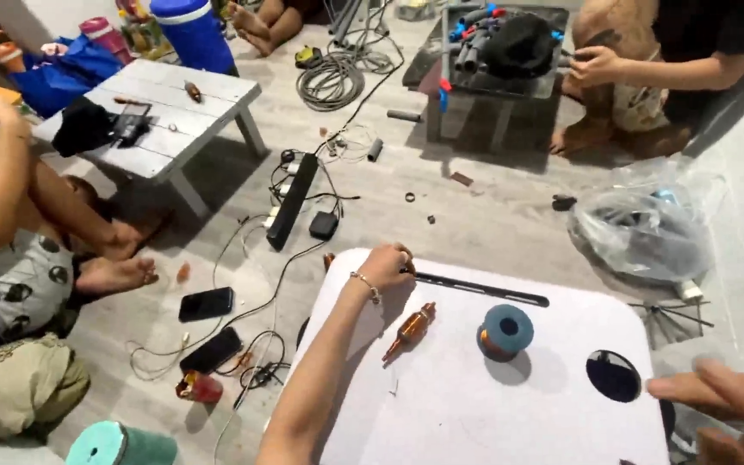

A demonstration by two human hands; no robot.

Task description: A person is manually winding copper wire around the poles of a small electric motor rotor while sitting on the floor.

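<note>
Left hand: the left hand (387, 263) reached far out to the 12 o'clock edge of the white lap table (475, 405), wrist bent down, fingers curled shut around something small and dark; I could not make out what it was.
Left arm: stretched long and nearly straight from the near edge, a thin bracelet (366, 287) at the wrist, the forearm passing just left of the copper armature.
Right hand: the right hand (725, 405) came in at 3 o'clock, blurred, fingers loosely spread and holding nothing, hovering off the table's right edge.
Copper armature: the copper armature (411, 330) lay on its side near the table's middle, slanted, just beside the left forearm, probably set there to be within easy grasp.
Wire spool: a spool with a blue cap (505, 332) stood upright at the armature's 3 o'clock, apart from it.
Table features: a black slot (481, 288) ran along the far edge; a round cup hole (613, 375) sat toward the right hand.
Floor at 9 o'clock: two phones (207, 304) and a power strip (293, 200) with trailing cables.
Others: people sat on the floor around low tables, busy at their own work.
</note>
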